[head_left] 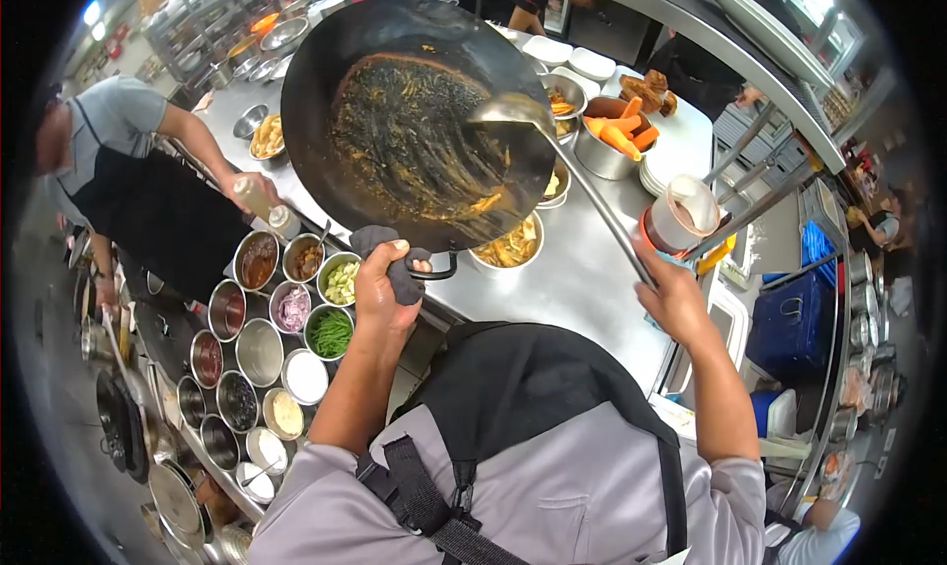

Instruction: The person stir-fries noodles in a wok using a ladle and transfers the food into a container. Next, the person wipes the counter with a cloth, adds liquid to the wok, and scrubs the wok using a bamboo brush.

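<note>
My left hand (pixel 380 294) is closed around a dark folded cloth (pixel 387 254) on the loop handle of a large black wok (pixel 414 121). The wok is tilted so its inside faces me, smeared with brown sauce and bits of food. In my right hand (pixel 673 291) is the long handle of a metal ladle (pixel 510 113), its bowl against the wok's right side. Partly under the wok's lower rim stands a round bowl of sauced food (pixel 513 243) on the steel counter (pixel 582 289).
Left of me, several metal containers hold chopped green beans (pixel 329 332), onions (pixel 293 306) and sauces. A co-worker in a black apron (pixel 148 210) holds a bottle (pixel 254 196) there. Carrots (pixel 619 131) fill a steel pot at right; a metal shelf (pixel 710 42) hangs above.
</note>
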Demonstrator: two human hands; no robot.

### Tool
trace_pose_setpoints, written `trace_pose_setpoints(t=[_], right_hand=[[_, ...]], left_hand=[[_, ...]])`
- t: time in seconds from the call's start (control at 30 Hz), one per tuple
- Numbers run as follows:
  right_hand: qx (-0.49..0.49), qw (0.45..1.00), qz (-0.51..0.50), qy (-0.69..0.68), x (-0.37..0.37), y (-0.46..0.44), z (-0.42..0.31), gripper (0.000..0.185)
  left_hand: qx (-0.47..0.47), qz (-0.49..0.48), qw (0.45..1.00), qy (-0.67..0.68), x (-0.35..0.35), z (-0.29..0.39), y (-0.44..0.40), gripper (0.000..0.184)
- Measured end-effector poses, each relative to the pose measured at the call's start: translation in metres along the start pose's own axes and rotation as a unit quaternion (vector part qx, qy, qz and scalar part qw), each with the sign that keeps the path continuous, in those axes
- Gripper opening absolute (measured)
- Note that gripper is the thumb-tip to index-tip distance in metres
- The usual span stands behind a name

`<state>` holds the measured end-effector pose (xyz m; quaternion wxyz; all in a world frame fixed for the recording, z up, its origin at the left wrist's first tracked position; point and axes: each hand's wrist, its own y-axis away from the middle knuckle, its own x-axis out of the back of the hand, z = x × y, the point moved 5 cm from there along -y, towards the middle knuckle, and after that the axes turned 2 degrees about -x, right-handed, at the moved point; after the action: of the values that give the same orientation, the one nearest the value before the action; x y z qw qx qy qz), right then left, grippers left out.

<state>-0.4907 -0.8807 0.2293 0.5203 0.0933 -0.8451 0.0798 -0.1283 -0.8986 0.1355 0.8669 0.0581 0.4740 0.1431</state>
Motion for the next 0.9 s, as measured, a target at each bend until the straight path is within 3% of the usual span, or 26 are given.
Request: trace_pose_setpoints(t=[0.1,0.3,0.4,0.47,0.53,0.6,0.63,0.73,0.9], right_hand=[[0.056,0.998,0.003,0.004,-0.01,0.001,-0.004,0.064],[0.04,0.994,-0.089,0.039,0.05,0.067,-0.006,0.062],[0.015,0.993,-0.109,0.045,0.075,0.093,-0.005,0.061],[-0.079,0.989,-0.125,-0.01,0.076,0.11,0.002,0.061],[-0.091,0.99,-0.103,-0.037,0.063,0.115,0.007,0.059],[-0.044,0.996,-0.033,-0.073,0.049,0.113,0.003,0.062],[-0.117,0.988,-0.063,-0.08,0.041,0.106,0.002,0.062],[-0.149,0.986,-0.055,-0.051,0.02,0.064,-0.025,0.061],[0.007,1.0,0.012,0.001,0.006,0.016,-0.043,0.061]], left_hand=[[-0.008,0.01,1.0,-0.013,-0.006,0.003,0.0,0.011],[-0.018,0.018,0.999,-0.031,0.0,0.008,-0.015,0.009],[-0.023,0.022,0.999,-0.033,0.007,0.008,-0.024,0.008],[-0.034,0.039,0.998,-0.036,0.012,0.01,-0.027,0.008],[-0.028,0.04,0.998,-0.035,0.008,0.011,-0.025,0.009],[-0.026,0.023,0.999,-0.025,0.008,0.013,-0.027,0.01],[-0.016,0.027,0.999,-0.022,0.007,0.014,-0.026,0.012],[-0.001,0.032,0.999,-0.017,0.004,0.018,-0.021,0.012],[0.004,0.006,1.0,-0.005,0.003,0.027,-0.012,0.014]])
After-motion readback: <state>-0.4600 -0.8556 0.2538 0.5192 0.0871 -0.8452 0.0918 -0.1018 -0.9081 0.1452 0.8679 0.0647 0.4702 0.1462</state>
